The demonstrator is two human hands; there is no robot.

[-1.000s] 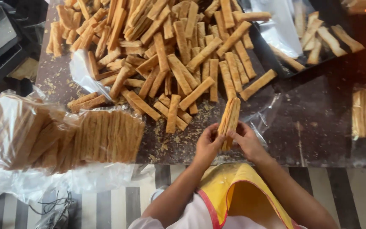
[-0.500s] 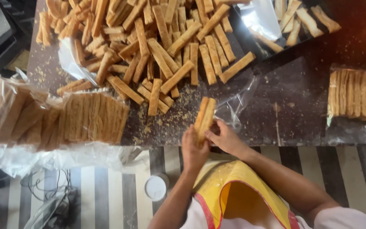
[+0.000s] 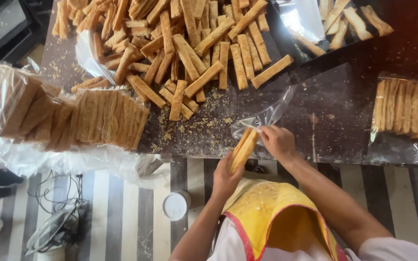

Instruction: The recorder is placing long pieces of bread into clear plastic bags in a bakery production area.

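The sticks [image 3: 244, 149] in the hands are golden tan, like the heap [image 3: 189, 43] on the dark brown, crumb-speckled table [image 3: 335, 111]. The bag [image 3: 266, 116] is clear plastic. The apron [image 3: 272, 212] is yellow with red edging, perhaps crumb-flecked. The floor [image 3: 122, 212] has grey and white stripes.

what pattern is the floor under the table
Broad dark grey and white stripes on the floor, seen in the head view, the only one.
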